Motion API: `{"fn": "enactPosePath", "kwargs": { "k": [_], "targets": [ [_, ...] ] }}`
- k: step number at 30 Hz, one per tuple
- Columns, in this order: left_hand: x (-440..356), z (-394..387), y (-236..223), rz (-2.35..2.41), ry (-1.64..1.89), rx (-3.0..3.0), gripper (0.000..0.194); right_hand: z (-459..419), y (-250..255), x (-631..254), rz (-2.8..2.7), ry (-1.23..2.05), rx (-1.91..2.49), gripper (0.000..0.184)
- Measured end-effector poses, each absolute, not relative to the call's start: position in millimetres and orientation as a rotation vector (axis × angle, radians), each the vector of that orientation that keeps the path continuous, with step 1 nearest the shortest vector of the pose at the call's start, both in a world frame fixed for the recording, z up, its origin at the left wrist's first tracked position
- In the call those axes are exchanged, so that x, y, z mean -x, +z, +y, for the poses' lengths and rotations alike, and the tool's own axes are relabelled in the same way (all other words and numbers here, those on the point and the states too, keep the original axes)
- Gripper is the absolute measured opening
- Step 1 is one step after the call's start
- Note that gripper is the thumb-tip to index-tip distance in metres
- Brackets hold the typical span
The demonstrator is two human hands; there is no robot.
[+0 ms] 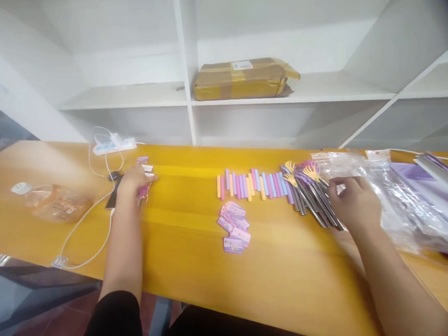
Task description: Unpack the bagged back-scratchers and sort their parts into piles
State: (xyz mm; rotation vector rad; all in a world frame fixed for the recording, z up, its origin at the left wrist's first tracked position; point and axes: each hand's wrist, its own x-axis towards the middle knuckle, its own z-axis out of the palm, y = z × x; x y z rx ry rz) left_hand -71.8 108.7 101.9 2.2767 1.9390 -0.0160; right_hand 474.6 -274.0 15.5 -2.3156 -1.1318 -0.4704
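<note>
My left hand (133, 181) is over a small clear packet (144, 191) with pink and purple contents at the left of the table. Its fingers are closed on the packet, and one finger points right. My right hand (353, 202) is beside a heap of back scratchers (309, 191) with metal rods and yellow, purple and pink claw heads. Its fingers are curled together; whatever they pinch is hidden. Left of the heap lies a row of coloured foam sleeves (251, 184) in pink, purple, blue and orange. Below the row are overlapping pink and purple printed cards (234, 227).
Clear plastic bags (392, 205) cover the right side. A plastic bottle (54, 201) lies at far left, near a white cable (76, 226), a dark phone-like device (113, 196) and a power strip (115, 146). A taped cardboard box (242, 80) sits on the white shelf (131, 95) behind.
</note>
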Motion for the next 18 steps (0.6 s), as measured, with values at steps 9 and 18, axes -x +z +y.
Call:
{"fn": "enactPosePath", "kwargs": {
  "k": [9, 18],
  "targets": [
    [55, 105, 87, 1.943, -0.129, -2.211, 0.066, -278, 36, -452, -1.128, -0.528, 2.087, 0.008],
    [56, 63, 161, 1.511, 0.234, -2.309, 0.033, -260, 80, -405, -1.262, -0.551, 1.705, 0.015]
  ]
}}
